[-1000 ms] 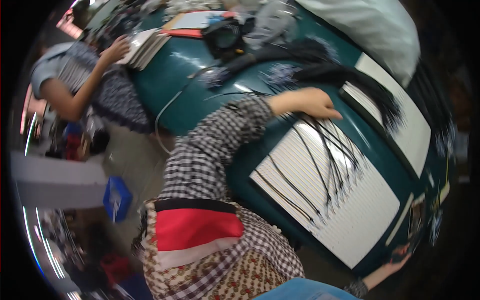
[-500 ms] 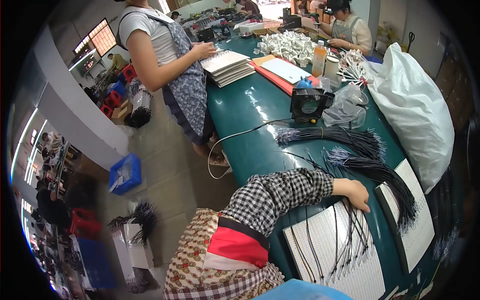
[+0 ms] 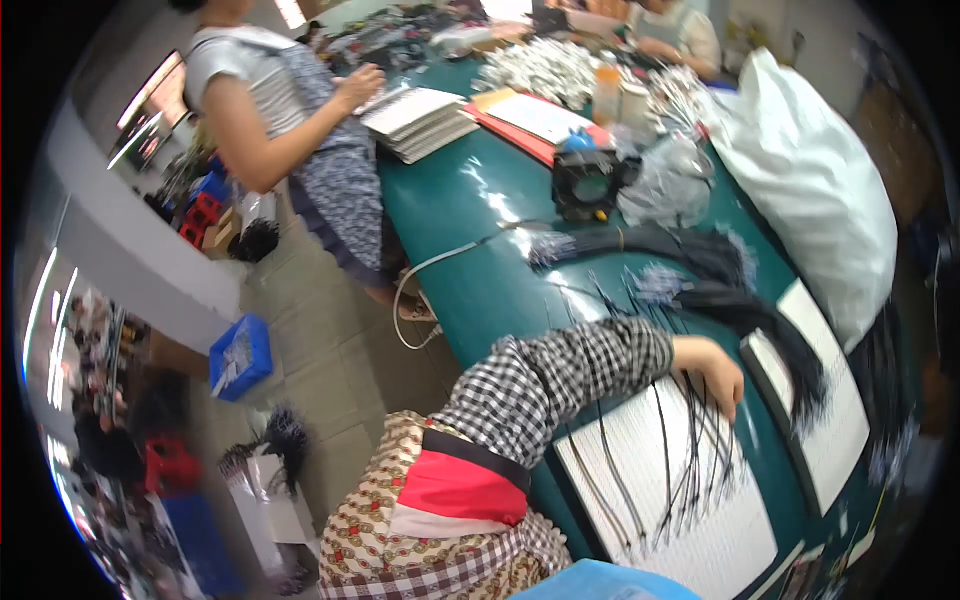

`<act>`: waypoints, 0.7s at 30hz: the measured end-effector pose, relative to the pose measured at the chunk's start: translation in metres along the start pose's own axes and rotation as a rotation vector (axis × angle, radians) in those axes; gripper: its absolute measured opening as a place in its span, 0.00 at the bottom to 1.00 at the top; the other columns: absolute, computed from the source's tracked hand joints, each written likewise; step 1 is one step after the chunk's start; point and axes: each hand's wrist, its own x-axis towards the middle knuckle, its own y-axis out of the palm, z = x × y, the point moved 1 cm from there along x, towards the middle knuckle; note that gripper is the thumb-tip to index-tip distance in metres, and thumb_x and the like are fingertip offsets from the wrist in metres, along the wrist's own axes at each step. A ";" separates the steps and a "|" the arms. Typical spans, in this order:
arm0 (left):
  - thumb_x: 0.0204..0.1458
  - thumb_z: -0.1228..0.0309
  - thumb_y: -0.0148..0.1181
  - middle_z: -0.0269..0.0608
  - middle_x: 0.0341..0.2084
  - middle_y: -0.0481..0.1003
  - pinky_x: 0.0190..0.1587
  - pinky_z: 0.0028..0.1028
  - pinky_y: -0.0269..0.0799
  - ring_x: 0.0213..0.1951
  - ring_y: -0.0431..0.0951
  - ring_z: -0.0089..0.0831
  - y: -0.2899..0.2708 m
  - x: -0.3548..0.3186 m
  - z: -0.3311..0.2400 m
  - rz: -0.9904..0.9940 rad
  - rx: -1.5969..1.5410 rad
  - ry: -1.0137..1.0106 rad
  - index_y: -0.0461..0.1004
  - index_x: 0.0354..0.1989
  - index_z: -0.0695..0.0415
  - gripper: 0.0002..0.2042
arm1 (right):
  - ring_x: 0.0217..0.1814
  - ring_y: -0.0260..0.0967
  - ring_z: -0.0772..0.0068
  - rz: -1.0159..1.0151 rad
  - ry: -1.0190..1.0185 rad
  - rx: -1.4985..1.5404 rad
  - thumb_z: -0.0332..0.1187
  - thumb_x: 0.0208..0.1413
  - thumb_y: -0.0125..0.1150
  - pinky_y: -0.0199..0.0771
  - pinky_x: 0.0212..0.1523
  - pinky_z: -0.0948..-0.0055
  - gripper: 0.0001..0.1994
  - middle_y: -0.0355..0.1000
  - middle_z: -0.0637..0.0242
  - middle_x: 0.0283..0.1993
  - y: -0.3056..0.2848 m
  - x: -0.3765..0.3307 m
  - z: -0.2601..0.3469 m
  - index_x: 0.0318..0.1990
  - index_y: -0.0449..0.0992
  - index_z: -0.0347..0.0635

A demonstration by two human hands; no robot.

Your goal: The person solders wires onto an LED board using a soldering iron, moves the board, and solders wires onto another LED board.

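Toward one o'clock from the left hand [image 3: 712,368] bulges a big white sack [image 3: 810,190]. At six o'clock lies the white ridged panel [image 3: 700,545], its far edge partly hidden by the checked sleeve [image 3: 560,385]. A second white panel [image 3: 840,440] sits near three o'clock, a black cable bundle [image 3: 775,330] lying across it; a square black fan [image 3: 583,188] stands toward eleven. The fingers bend down over loose black cables [image 3: 692,445] on the ridged panel; whether they pinch any, I cannot tell. The green worktop [image 3: 500,300] shines; past it, the grey floor [image 3: 320,300] carries a pale pillar [image 3: 150,200] and, at nine, a blue bin [image 3: 248,376].
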 end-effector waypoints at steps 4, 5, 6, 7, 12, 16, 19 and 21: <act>0.56 0.52 0.57 0.36 0.27 0.75 0.31 0.29 0.72 0.28 0.74 0.26 -0.015 -0.045 -0.037 -0.215 0.132 -0.010 0.77 0.40 0.59 0.20 | 0.41 0.67 0.76 0.265 -0.172 -0.648 0.53 0.62 0.43 0.67 0.40 0.72 0.29 0.72 0.65 0.41 -0.003 0.033 -0.005 0.57 0.71 0.36; 0.58 0.54 0.55 0.35 0.24 0.74 0.29 0.28 0.72 0.26 0.74 0.25 -0.020 -0.051 -0.045 -0.243 0.140 -0.036 0.76 0.37 0.59 0.18 | 0.40 0.66 0.78 0.206 -0.152 -0.617 0.52 0.61 0.45 0.62 0.37 0.78 0.29 0.72 0.67 0.41 0.033 0.005 -0.008 0.58 0.70 0.37; 0.59 0.56 0.55 0.36 0.22 0.72 0.26 0.28 0.70 0.25 0.73 0.25 -0.020 -0.055 -0.058 -0.311 0.255 0.017 0.75 0.34 0.58 0.15 | 0.38 0.64 0.80 0.191 -0.091 -0.585 0.51 0.62 0.44 0.62 0.36 0.78 0.27 0.72 0.68 0.39 0.037 0.001 -0.005 0.57 0.71 0.37; 0.57 0.56 0.57 0.43 0.18 0.71 0.27 0.33 0.68 0.21 0.72 0.33 -0.015 -0.056 -0.058 -0.462 0.318 0.183 0.74 0.30 0.59 0.16 | 0.38 0.62 0.80 0.130 -0.035 -0.465 0.48 0.62 0.48 0.61 0.34 0.81 0.26 0.69 0.70 0.38 0.031 0.005 -0.005 0.58 0.70 0.36; 0.56 0.64 0.57 0.45 0.28 0.69 0.32 0.38 0.68 0.31 0.73 0.46 0.020 -0.100 -0.057 -0.528 0.613 0.172 0.72 0.32 0.59 0.10 | 0.40 0.64 0.78 0.428 0.474 0.412 0.40 0.57 0.60 0.71 0.35 0.82 0.27 0.65 0.69 0.38 -0.020 0.028 0.002 0.61 0.64 0.34; 0.55 0.71 0.57 0.43 0.26 0.69 0.33 0.35 0.67 0.31 0.72 0.43 0.029 -0.118 -0.047 -0.656 0.523 0.166 0.74 0.34 0.60 0.05 | 0.43 0.66 0.74 0.412 0.441 0.459 0.39 0.57 0.60 0.76 0.36 0.78 0.27 0.66 0.67 0.37 -0.017 0.019 0.005 0.60 0.64 0.32; 0.54 0.71 0.58 0.41 0.26 0.70 0.34 0.33 0.67 0.30 0.71 0.39 0.023 -0.118 -0.038 -0.725 0.698 0.212 0.74 0.33 0.61 0.06 | 0.44 0.66 0.72 0.441 0.450 0.478 0.39 0.57 0.60 0.77 0.37 0.77 0.27 0.67 0.66 0.37 -0.010 0.021 -0.001 0.59 0.64 0.31; 0.54 0.69 0.60 0.42 0.28 0.72 0.35 0.33 0.69 0.33 0.72 0.38 0.026 -0.119 -0.038 -0.737 0.702 0.208 0.75 0.35 0.61 0.07 | 0.45 0.66 0.72 0.446 0.449 0.478 0.38 0.57 0.61 0.77 0.37 0.77 0.26 0.67 0.66 0.37 -0.008 0.020 -0.004 0.58 0.64 0.30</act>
